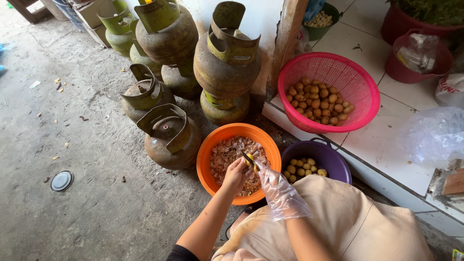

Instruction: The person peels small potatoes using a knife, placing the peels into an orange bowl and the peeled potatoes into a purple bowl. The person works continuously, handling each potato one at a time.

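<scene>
The person's left hand (235, 175) is bare and reaches over the orange bowl (209, 150), its fingers (243, 163) closed around a small yellow potato (250, 157). The right hand (278, 190) wears a loose clear plastic glove, and its fingers pinch a small dark-handled knife (247, 158) whose tip lies against the potato. Both hands meet just above the right side of the orange bowl, so the potato hangs over the heap of brownish peelings (231, 152) that fills it.

Just to the right of the orange bowl, touching its rim, sits a purple bowl (333, 159) with a few small yellow potatoes in it. Both bowls stand on the grey concrete floor (72, 130), in front of the person's lap, which is covered by beige cloth (353, 222).

Beyond the purple bowl, up on a white tiled step (382, 140), rests a pink mesh basket (333, 65) holding a larger pile of unpeeled brown potatoes. A crumpled clear plastic bag (435, 133) lies on the tiles to the right of it.

To the left, behind the orange bowl, stands a cluster of rusty green gas cylinders (224, 67), some stacked one on another. A round metal lid (61, 181) lies on the floor well apart from the bowls.
</scene>
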